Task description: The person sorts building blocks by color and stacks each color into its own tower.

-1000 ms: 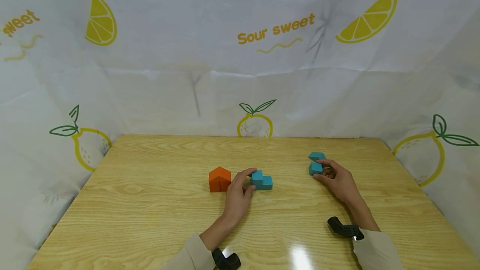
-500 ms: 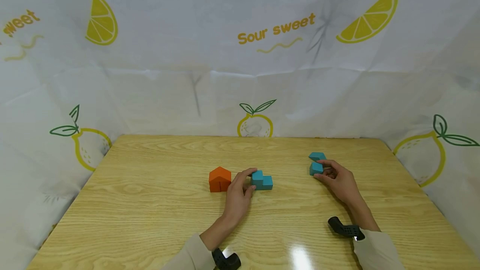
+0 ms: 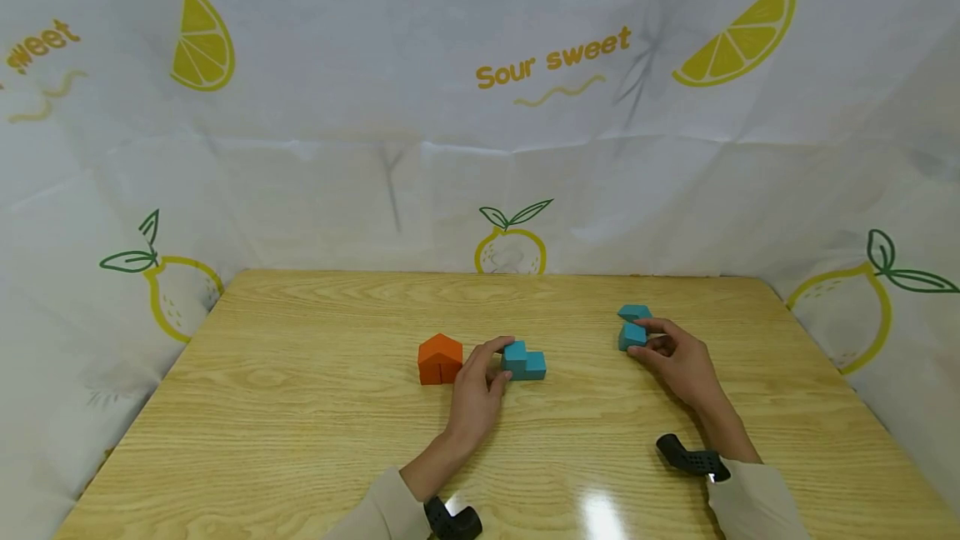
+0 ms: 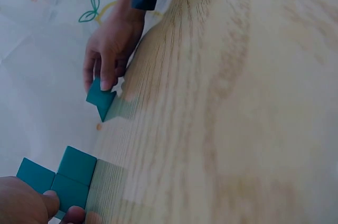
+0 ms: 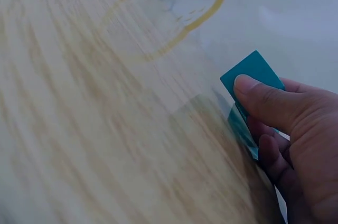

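Note:
Near the middle of the table, my left hand [image 3: 474, 398] grips a small stepped stack of blue blocks [image 3: 536, 364], index finger on top and thumb on the near side. The left wrist view shows square faces of these blocks [image 4: 77, 164] meeting in an L, thumb against one. Farther right, my right hand [image 3: 684, 363] pinches a blue cube [image 3: 632, 338] between thumb and fingers. Just behind that cube is a blue pointed block [image 3: 635, 312], partly covered by the hand. In the right wrist view the thumb presses the cube's square face [image 5: 259, 71]; the curled fingers hide its far side.
An orange house-shaped group of blocks [image 3: 439, 360] stands just left of my left hand. Wooden table [image 3: 300, 440] spreads around both hands, and a white lemon-print sheet [image 3: 337, 190] hangs along its back and sides. Each wrist wears a black camera mount [image 3: 690, 457].

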Tool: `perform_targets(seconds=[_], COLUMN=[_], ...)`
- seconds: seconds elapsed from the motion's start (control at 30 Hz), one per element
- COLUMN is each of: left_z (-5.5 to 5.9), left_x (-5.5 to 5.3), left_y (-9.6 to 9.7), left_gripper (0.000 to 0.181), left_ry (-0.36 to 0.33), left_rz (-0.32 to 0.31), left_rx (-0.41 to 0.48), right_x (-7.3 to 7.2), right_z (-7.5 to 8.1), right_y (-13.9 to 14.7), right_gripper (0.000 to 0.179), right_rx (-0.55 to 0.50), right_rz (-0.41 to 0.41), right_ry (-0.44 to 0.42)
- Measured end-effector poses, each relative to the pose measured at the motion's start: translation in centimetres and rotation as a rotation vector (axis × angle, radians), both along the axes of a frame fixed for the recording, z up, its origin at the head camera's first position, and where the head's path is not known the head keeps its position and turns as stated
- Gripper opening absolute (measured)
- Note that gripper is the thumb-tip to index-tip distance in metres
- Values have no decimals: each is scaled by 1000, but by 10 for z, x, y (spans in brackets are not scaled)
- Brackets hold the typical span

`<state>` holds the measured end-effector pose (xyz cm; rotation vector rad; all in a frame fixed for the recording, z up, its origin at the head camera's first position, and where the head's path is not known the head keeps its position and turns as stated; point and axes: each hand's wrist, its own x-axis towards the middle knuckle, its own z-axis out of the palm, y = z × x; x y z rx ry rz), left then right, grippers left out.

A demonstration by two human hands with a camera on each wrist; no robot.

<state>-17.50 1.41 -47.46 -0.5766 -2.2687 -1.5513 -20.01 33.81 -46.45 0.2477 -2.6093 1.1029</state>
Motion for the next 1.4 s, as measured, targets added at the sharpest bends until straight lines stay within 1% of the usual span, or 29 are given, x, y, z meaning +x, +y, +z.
perform_targets(seconds=[0.2,0.43,0.53,0.77,0.97,1.07,1.2,1.4], left_z=[-2,-2,-2,-1,0,0,1,1], left_x=[-1,-1,0,0,0,1,1,1], left_y=[0,0,0,0,0,0,0,0], left_gripper=[52,51,51,50,51,51,50,50], left_ry=[5,34,30,0,23,28,10,-21], left_rz=[-2,-1,-5,0,-3,-5,-8,-8], left_rx=[5,4,9,2,4,4,2,-2], right_x=[0,-1,-1,1,3,3,3,2], right_z=[4,9,11,18,25,29,32,33], right_y=[-3,-5,-7,-13,-20,-24,-31,-37], right_gripper=[44,45,45,44,43,43,42,41], right_rx=[-10,-49,-55,-24,-31,-38,-37,-28], right_rz=[20,46,54,54,58,73,101,117], right_ry=[-11,-30,-31,-8,4,14,22,32])
